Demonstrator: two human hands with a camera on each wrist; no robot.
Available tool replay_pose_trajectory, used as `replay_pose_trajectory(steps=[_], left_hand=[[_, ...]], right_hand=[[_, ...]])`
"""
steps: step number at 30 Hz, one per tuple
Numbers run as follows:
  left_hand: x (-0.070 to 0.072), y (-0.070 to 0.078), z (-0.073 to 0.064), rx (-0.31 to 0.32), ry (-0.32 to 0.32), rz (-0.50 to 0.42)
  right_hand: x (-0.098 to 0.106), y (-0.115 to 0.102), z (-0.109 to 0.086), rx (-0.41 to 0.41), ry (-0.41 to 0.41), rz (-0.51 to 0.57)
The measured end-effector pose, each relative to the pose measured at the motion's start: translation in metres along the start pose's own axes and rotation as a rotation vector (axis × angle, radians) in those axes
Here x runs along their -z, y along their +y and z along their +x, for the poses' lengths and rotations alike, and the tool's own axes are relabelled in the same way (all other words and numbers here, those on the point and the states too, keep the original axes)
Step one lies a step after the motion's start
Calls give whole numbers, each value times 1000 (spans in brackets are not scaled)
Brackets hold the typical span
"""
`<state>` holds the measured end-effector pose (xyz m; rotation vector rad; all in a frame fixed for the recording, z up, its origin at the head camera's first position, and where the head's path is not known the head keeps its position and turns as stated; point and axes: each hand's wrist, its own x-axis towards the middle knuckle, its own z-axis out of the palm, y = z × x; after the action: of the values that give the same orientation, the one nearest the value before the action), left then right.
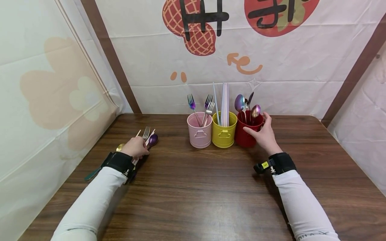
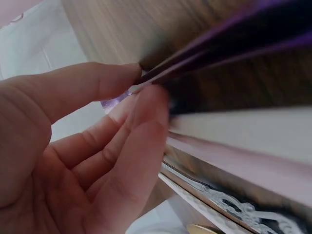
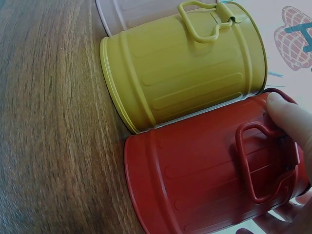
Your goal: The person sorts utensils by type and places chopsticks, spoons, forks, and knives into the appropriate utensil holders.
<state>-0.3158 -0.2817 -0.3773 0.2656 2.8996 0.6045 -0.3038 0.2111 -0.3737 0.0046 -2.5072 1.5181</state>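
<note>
My left hand (image 1: 135,147) is at the left of the table, thumb and forefinger pinching the slim handle of a purple spoon (image 1: 153,139). In the left wrist view the purple handle (image 2: 214,46) runs up to the right from those fingertips. Beside it lie chopsticks (image 2: 234,156) and an ornate silver handle (image 2: 239,207), close under the fingers. My right hand (image 1: 266,135) holds a red bucket (image 1: 245,135) by its upper right side. Its thumb lies over the rim in the right wrist view, with other fingers partly hidden behind. Several spoons (image 1: 239,103) stand in that bucket.
A yellow bucket (image 1: 223,137) with chopsticks (image 1: 225,105) stands against the red one. Left of it is a pink bucket (image 1: 199,135) with forks (image 1: 191,101). Around the left hand lie a silver fork (image 1: 146,133), a gold piece (image 1: 120,147) and a teal handle (image 1: 92,174).
</note>
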Motion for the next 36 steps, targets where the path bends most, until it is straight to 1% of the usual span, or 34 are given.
replay_pose_trajectory(steps=[5, 7, 8, 11, 17, 21, 24, 27, 30, 31, 33, 36], left_hand=[[1, 2, 2, 41, -36, -49], [0, 3, 1, 55, -40, -68], [0, 3, 1, 57, -39, -77], [-1, 5, -1, 48, -8, -96], [5, 13, -2, 22, 104, -135], [9, 24, -4, 3, 175, -180], [13, 35, -5, -19, 230, -223], [15, 45, -5, -57, 305, -241], [17, 54, -4, -106, 404, -267], [18, 58, -3, -123, 434, -291], [21, 66, -3, -165, 481, -372], [25, 81, -2, -230, 515, -540]], right_hand=[[1, 0, 0, 6, -2, 13], [1, 1, 1, 7, -2, 12], [1, 2, 1, 8, -2, 10], [0, 3, 1, 9, 0, 6], [0, 3, 2, 3, -7, 13], [1, 3, 2, 3, -8, 15], [1, 3, 2, 7, -4, 13], [1, 3, 2, 7, -3, 14], [1, 2, 1, 2, -5, 14], [1, 1, 1, 0, -5, 15], [1, 1, 0, -3, -6, 16], [1, 1, 0, 1, -3, 17]])
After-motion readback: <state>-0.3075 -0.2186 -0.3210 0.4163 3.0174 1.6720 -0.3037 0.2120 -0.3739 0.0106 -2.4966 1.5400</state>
